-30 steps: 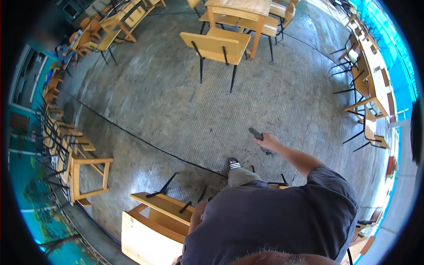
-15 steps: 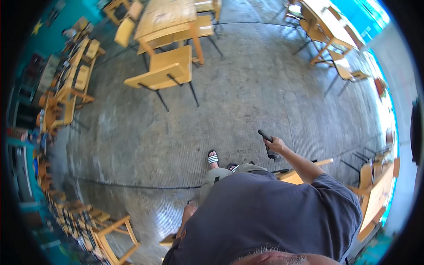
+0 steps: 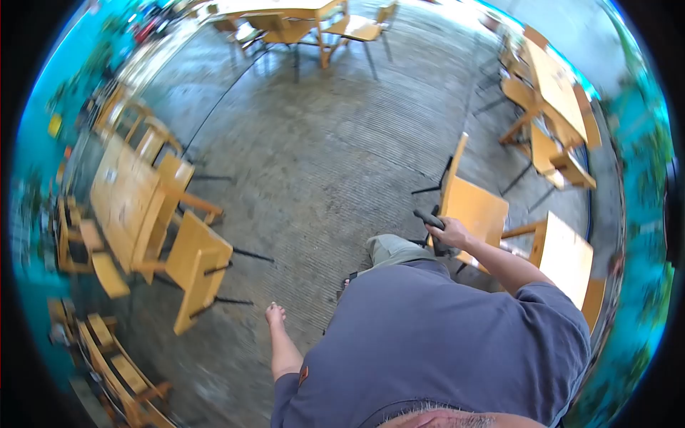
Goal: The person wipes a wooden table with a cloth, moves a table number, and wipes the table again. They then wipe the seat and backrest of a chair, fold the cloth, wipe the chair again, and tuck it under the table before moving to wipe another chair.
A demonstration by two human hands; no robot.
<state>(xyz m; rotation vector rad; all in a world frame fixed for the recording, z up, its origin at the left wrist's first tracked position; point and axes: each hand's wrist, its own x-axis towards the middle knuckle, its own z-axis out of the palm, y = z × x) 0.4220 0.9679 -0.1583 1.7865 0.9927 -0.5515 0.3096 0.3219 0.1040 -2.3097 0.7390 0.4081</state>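
My right hand (image 3: 451, 232) is wrapped round a dark hand-held tool (image 3: 427, 217), whose black end sticks out past the fingers. The rest of the tool hangs partly hidden under the hand, so its exact kind cannot be made out. In this view it overlaps a wooden chair (image 3: 477, 210) with black metal legs, just right of my body. My left hand (image 3: 275, 314) hangs low at my left side, its fingers loosely curled in, with nothing showing in them. Below it lies the grey concrete floor (image 3: 300, 178).
Another wooden chair (image 3: 200, 267) stands on the left by a wooden table (image 3: 125, 196). To the right are a small table (image 3: 567, 253) and a longer table (image 3: 553, 89) with chairs. More chairs (image 3: 282, 30) surround a table at the back. A dark line (image 3: 221, 100) crosses the floor.
My body has turned right and moved on, so the chairs and tables have shifted left in view. The left hand has swung forward into fuller view; the right still grips the tool.
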